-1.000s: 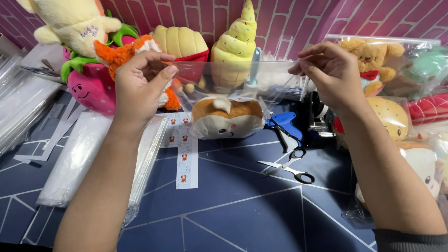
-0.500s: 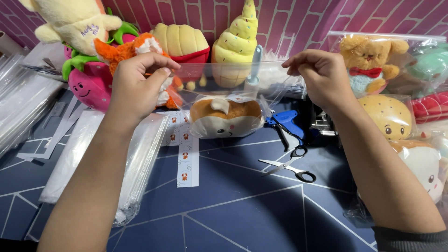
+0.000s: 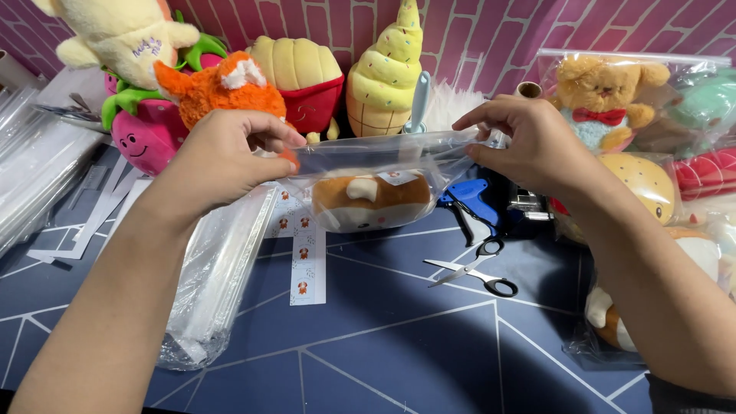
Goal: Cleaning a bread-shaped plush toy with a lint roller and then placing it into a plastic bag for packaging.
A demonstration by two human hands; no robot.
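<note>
My left hand pinches the left top corner of a clear plastic zip bag. My right hand pinches the right end of the same top edge. The bag hangs stretched between both hands above the table. Inside it lies a brown and white round plush toy with a small white tag on top.
A stack of clear bags and a sticker strip lie on the dark blue table. Scissors and a blue tagging gun sit right of centre. Plush toys line the back wall; bagged plush toys pile at right.
Both hands have come lower and closer together along the bag's top edge. The bag with the plush toy hangs a little lower.
</note>
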